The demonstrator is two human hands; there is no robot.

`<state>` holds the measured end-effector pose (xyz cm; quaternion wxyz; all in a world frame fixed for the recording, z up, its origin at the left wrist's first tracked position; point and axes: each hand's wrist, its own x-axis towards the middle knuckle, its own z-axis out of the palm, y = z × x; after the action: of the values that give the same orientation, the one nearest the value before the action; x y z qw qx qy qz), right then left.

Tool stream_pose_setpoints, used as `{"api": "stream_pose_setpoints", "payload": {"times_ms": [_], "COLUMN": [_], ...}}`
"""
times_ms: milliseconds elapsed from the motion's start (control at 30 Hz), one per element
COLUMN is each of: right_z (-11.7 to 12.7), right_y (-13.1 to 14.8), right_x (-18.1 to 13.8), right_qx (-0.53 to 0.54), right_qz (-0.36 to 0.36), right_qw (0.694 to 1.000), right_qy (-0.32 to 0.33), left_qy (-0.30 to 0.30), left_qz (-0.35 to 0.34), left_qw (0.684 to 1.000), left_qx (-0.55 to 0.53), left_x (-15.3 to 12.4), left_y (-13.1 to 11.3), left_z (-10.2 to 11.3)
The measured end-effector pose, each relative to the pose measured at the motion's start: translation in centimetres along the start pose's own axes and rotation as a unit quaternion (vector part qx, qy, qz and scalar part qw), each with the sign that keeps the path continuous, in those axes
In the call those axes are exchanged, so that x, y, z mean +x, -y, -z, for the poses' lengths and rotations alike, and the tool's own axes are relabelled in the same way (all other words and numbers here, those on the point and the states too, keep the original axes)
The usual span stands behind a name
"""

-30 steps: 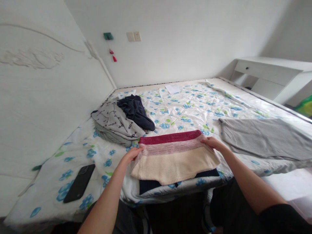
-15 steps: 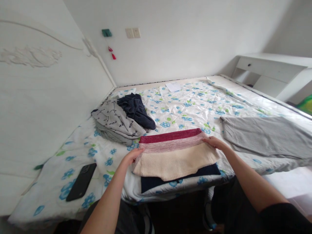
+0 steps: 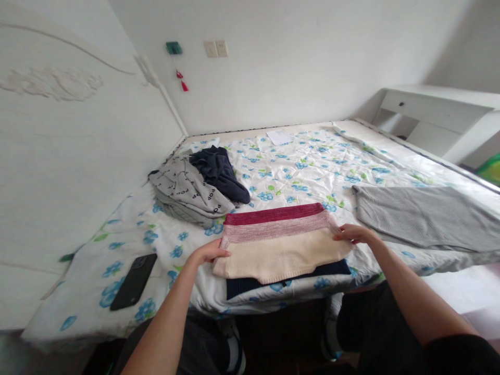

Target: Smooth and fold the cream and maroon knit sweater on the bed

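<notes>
A folded knit sweater (image 3: 273,245), banded dark red, mottled pink and cream, lies near the front edge of the bed. My left hand (image 3: 211,251) pinches its left side, thumb on top and fingers underneath. At the opposite side my right hand (image 3: 353,234) grips the sweater's edge in the same way. From beneath the cream part, a navy ribbed piece (image 3: 250,289) shows along the bed's edge; whether it belongs to the same garment I cannot tell.
Grey printed clothing (image 3: 187,187) and a navy garment (image 3: 221,172) are heaped at the back left. A black phone (image 3: 133,281) lies at the left front. Folded grey ribbed knitwear (image 3: 422,216) rests at the right on the floral sheet (image 3: 269,195). Behind stands a white desk (image 3: 433,112).
Both hands have slid slightly toward me along the sweater's sides, the right one also a little outward. The sweater stays in nearly the same place; the view has shifted slightly.
</notes>
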<state>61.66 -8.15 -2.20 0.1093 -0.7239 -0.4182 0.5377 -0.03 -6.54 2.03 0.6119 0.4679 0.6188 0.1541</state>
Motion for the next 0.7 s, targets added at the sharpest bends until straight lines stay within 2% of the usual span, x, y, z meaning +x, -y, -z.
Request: {"api": "stream_pose_setpoints", "payload": {"times_ms": [100, 167, 267, 333, 367, 400, 467, 533, 600, 700], "right_z": [0.1, 0.0, -1.4, -3.5, -5.0, -6.6, -10.4, -14.1, -17.2, -19.7], "right_y": [0.0, 0.5, 2.1, 3.6, 4.4, 5.1, 6.3, 7.1, 7.5, 7.9], "right_x": [0.4, 0.1, -1.2, -2.4, -3.1, -3.8, -5.1, -6.3, -7.2, -7.9], "right_qx": [-0.05, -0.093, -0.175, -0.209, -0.219, -0.229, -0.255, -0.296, -0.342, -0.38], "right_qz": [-0.002, 0.029, 0.151, 0.253, 0.3, 0.341, 0.408, 0.453, 0.468, 0.451], "right_qw": [0.997, 0.988, 0.946, 0.921, 0.914, 0.906, 0.876, 0.835, 0.805, 0.8], "right_qy": [-0.059, -0.118, -0.229, -0.212, -0.165, -0.101, 0.022, 0.099, 0.126, 0.11], "left_qy": [-0.075, -0.115, -0.196, -0.232, -0.218, -0.178, -0.05, 0.058, 0.11, 0.125], "left_qz": [-0.051, -0.049, -0.053, -0.117, -0.156, -0.19, -0.232, -0.251, -0.26, -0.261], "left_qw": [0.993, 0.982, 0.946, 0.921, 0.917, 0.919, 0.921, 0.906, 0.886, 0.871], "left_qx": [0.073, 0.143, 0.251, 0.289, 0.295, 0.296, 0.308, 0.336, 0.368, 0.397], "left_x": [0.6, 0.5, 0.0, -0.6, -1.0, -1.3, -1.8, -2.0, -1.9, -1.5], "left_y": [-0.2, -0.7, -1.8, -2.6, -3.0, -3.3, -3.5, -3.3, -2.8, -2.2], "left_z": [0.3, 0.5, 0.0, -1.6, -2.7, -4.1, -7.2, -10.1, -12.2, -13.3]}}
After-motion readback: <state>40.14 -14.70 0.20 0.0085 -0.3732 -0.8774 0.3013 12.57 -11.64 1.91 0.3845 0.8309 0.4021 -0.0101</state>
